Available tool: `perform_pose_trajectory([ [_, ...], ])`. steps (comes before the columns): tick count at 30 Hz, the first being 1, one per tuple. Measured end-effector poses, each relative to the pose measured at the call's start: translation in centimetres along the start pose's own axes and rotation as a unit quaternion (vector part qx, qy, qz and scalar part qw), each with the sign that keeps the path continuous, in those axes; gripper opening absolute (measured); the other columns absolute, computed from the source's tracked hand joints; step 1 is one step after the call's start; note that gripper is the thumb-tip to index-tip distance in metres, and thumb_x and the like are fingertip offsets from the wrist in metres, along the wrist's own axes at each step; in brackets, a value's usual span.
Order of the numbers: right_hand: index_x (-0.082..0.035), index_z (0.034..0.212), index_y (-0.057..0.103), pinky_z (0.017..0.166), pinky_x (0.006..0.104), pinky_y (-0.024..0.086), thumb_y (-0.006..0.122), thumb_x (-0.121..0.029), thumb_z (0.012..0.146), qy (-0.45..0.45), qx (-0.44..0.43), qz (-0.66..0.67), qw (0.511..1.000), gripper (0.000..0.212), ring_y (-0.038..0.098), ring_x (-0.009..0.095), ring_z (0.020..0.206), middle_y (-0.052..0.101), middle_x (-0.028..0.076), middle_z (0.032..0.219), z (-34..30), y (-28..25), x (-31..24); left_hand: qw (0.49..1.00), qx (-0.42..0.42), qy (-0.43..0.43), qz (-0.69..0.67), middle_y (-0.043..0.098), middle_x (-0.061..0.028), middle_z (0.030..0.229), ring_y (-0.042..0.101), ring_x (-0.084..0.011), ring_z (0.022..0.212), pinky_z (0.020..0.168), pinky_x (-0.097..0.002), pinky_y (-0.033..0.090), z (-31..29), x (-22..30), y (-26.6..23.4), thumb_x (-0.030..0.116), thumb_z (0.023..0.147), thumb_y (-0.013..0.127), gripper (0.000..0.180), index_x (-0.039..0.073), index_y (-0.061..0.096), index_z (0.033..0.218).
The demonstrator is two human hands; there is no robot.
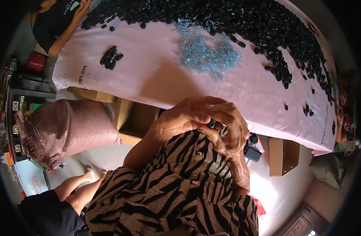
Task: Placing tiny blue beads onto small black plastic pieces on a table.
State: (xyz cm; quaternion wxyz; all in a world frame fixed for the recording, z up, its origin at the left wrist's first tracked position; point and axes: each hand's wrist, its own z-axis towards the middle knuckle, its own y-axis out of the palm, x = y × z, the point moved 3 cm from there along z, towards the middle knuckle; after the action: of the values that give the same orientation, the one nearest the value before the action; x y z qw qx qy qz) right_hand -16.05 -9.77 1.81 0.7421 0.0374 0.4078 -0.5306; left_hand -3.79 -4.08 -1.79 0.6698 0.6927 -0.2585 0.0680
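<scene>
Both of my hands meet in front of my chest, just off the near edge of the cloth-covered table. Between their fingertips is a small black plastic piece with a round opening, resembling a cord lock. My left hand is closed, thumb and fingers pinching it from the left. My right hand curls round it from the right, fingers bent. Part of the piece is hidden behind the fingers. Beyond my hands lies a heap of shiny small springs. A little cluster of black pieces sits to the left.
A large pile of black plastic parts spreads along the far and right sides. Below the table stand an open cardboard box, a stuffed woven sack and another carton. A person sits at the far left; another person's legs show lower left.
</scene>
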Motion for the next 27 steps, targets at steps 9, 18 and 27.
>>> perform_pose_trajectory([
  [9, -0.004, 0.102, 0.061, 0.071, 0.0309, 0.051, 0.081, -0.016, 0.07, 0.059, -0.034, -0.02, 0.997, 0.039, 0.063, 0.021, 0.086, 0.063, 0.007, 0.095, 0.2, 0.2, -0.4, 0.998, -0.049, 0.033, 0.034, 0.057, -0.0166, 0.122, 0.055, -0.0246, 0.114, 0.093, -0.0379, 0.05, 0.6, 0.2, -1.2, 0.016, 0.076, 0.076, 0.069, -0.009, 0.042, 0.131],
  [18, 0.001, 0.1, 0.061, 0.076, 0.0344, 0.051, 0.069, -0.013, 0.081, 0.141, 0.075, -0.015, 0.987, 0.025, 0.062, 0.024, 0.088, 0.061, 0.015, 0.098, -0.8, -2.4, 3.8, 0.848, 0.273, 0.322, 0.321, 0.069, -0.0147, 0.099, 0.067, -0.0183, 0.089, 0.077, -0.0297, 0.056, -5.7, 9.5, -2.8, -0.004, 0.078, 0.068, 0.023, -0.003, 0.065, 0.101],
  [27, 0.003, 0.1, 0.06, 0.068, 0.0308, 0.046, 0.06, -0.024, 0.091, 0.191, 0.132, -0.126, 0.965, 0.028, 0.056, 0.02, 0.079, 0.062, 0.011, 0.093, -1.6, -6.0, 7.5, 0.312, 0.549, 0.407, 0.66, 0.062, -0.0133, 0.08, 0.056, -0.0315, 0.081, 0.071, -0.0401, 0.048, -10.5, 17.9, -7.5, -0.002, 0.071, 0.068, 0.013, 0.002, 0.063, 0.082],
])
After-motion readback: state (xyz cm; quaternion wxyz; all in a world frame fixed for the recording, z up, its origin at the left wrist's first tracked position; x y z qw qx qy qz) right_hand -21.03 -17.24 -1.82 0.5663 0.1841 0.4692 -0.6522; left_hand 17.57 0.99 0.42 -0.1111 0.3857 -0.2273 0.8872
